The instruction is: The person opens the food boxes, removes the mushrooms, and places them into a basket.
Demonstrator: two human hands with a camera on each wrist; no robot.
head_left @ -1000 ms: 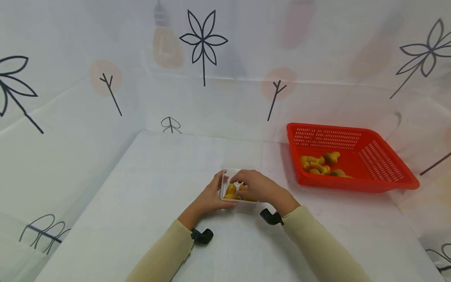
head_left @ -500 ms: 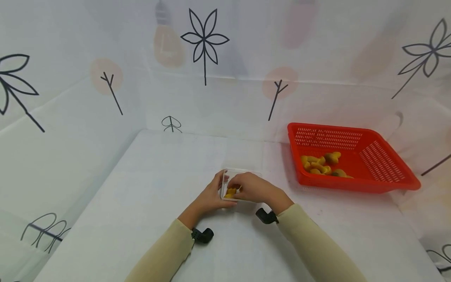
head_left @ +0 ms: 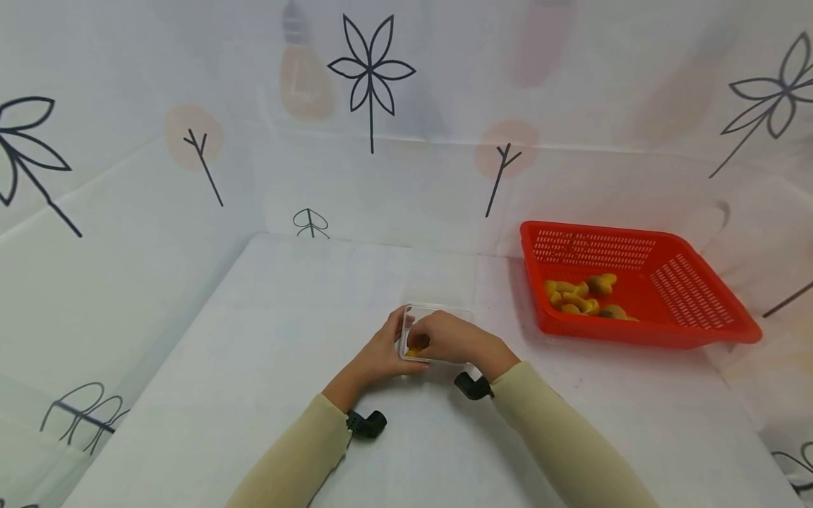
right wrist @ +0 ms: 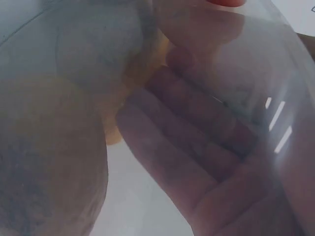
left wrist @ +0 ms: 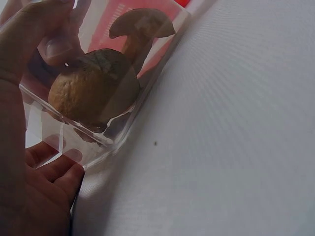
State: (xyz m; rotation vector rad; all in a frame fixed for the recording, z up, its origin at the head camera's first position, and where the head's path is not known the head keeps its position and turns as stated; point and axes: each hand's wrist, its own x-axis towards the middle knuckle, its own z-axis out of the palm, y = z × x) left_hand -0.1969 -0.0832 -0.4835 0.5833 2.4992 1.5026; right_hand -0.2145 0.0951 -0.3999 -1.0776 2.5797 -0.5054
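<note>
My left hand (head_left: 379,353) holds a small clear plastic box (head_left: 404,333) by its left side, thumb at the near edge. Inside it are yellow-brown mushrooms (head_left: 415,348), mostly covered by my right hand (head_left: 454,339), which reaches in over the rim with curled fingers pinching one. Through the clear wall, the left wrist view shows a round-capped mushroom (left wrist: 93,91) with a fingertip against it. Another mushroom (left wrist: 142,29) with a stem lies behind. In the right wrist view a large mushroom (right wrist: 49,162) is blurred near the fingers.
A red perforated basket (head_left: 648,335) stands at the right, with several yellow-brown mushrooms (head_left: 574,303) in its left part. White cloth covers the table (head_left: 286,317). A patterned white curtain (head_left: 406,183) hangs behind and at the sides.
My right hand has moved slightly left and deeper into the box, its fingers closing over the mushrooms and hiding more of them. The left hand and box have stayed nearly still.
</note>
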